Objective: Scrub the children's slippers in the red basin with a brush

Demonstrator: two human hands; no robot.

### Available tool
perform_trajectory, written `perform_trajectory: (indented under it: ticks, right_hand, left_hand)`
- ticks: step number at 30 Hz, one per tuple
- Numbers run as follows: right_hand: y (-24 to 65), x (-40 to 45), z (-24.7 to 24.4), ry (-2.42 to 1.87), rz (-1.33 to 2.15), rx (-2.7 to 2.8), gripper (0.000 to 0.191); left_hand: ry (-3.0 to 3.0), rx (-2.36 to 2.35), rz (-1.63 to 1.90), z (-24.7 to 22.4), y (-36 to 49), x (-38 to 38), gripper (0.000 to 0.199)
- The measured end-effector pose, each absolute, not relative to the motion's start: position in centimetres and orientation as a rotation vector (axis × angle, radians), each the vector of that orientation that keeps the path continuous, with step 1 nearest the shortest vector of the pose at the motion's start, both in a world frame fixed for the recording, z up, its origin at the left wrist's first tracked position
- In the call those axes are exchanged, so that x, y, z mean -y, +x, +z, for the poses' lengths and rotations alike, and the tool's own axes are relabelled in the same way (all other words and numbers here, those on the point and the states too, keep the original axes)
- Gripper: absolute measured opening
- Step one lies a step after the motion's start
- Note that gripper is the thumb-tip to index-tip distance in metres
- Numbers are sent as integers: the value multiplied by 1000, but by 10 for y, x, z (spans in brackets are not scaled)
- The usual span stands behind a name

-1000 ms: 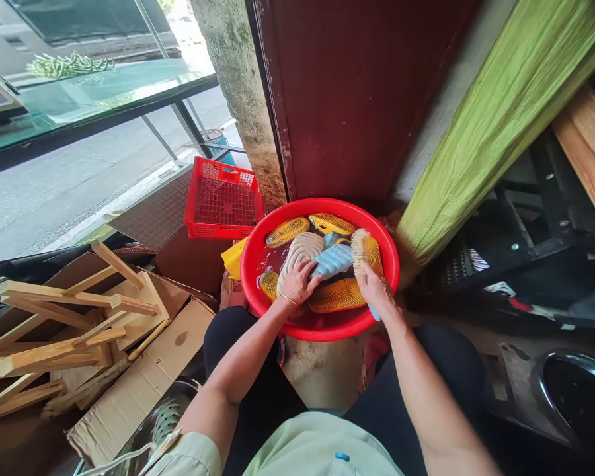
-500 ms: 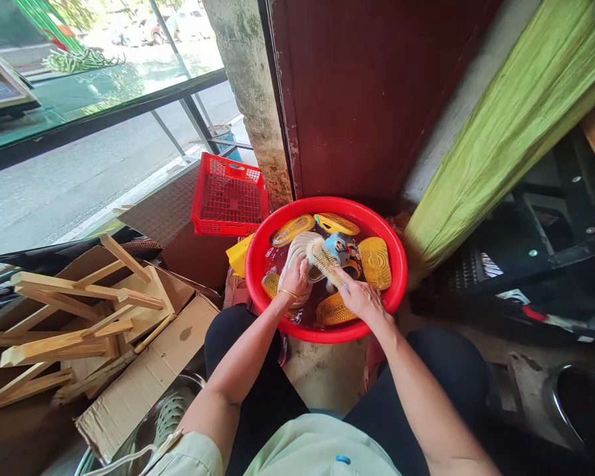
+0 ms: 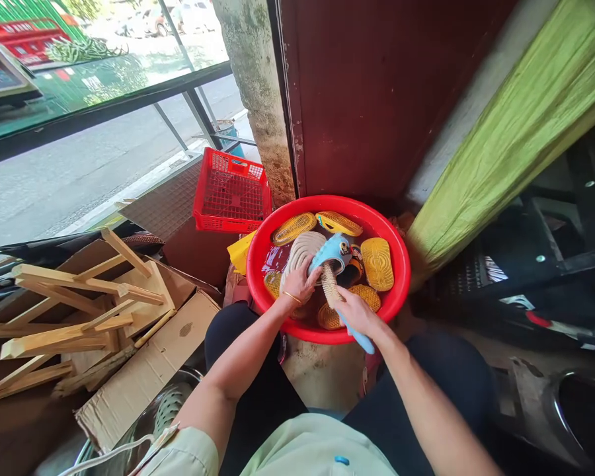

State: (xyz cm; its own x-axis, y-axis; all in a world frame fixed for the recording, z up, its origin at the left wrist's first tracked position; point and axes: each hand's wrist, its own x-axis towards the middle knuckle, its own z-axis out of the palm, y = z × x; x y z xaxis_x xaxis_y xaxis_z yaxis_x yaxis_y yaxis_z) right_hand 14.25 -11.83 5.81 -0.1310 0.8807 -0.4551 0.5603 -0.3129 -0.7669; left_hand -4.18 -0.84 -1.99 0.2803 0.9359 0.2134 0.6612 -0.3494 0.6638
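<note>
Nothing I can actually read in this one, tbh. Closest is the tiny dark emblem (image 3: 346, 248) on the light blue rounded shoe (image 3: 331, 250) — way too small to make out any letters. The boxy pale-framed device (image 3: 2, 74) at the far left has a panel with yellowish and blue blocks, but if they say anything it's lost in the blur. The long flat brown cardboard flap (image 3: 146, 373) has a dark oval mark (image 3: 185, 329) — can't read that either.
</note>
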Motion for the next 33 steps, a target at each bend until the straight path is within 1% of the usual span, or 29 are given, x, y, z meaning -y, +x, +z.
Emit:
perform_trajectory:
  ticks: [2, 5, 8, 10, 12, 15, 20, 24, 26, 28, 31, 33]
  right_hand:
    - [138, 110, 48, -1774, 1439, 1371, 49]
    - [133, 96, 31, -1756, 1299, 1110, 45]
    - [135, 86, 21, -1781, 1224, 1053, 38]
    - [141, 86, 20, -1769, 1311, 1124, 37]
    - [148, 90, 24, -1710, 1470, 1243, 40]
    - [159, 102, 36, -1606, 1670, 1409, 49]
    - [181, 124, 66, -1551, 1746, 1538, 56]
    - [216, 135, 82, -1571, 1781, 1537, 62]
    - [234, 137, 83, -1610, 1727, 1497, 65]
    - [248, 133, 81, -1703, 1573, 1413, 65]
    - [257, 120, 71, -1930, 1267, 1242, 57]
    - [257, 108, 61, -2030, 1156, 1144, 51]
  left_hand:
    - [2173, -1479, 751, -22, -36, 20, 63]
    - [2297, -1431, 617, -23, -26, 38, 70]
    - [2350, -1409, 521, -23, -18, 48, 73]
    - [2308, -1462, 518, -21, -17, 48, 71]
    - [2220, -1505, 584, -21, -19, 43, 67]
    - [2083, -1507, 712, -21, -22, 31, 64]
    - [1978, -1474, 758, -17, -21, 12, 62]
    - [2115, -1481, 845, -7, -29, 0, 58]
    - [2226, -1543, 820, -1, -33, -4, 52]
    - [2307, -1624, 738, 5, -33, -5, 44]
    - [2345, -1750, 537, 11, -27, -2, 36]
    - [2368, -1756, 325, 14, -21, 0, 35]
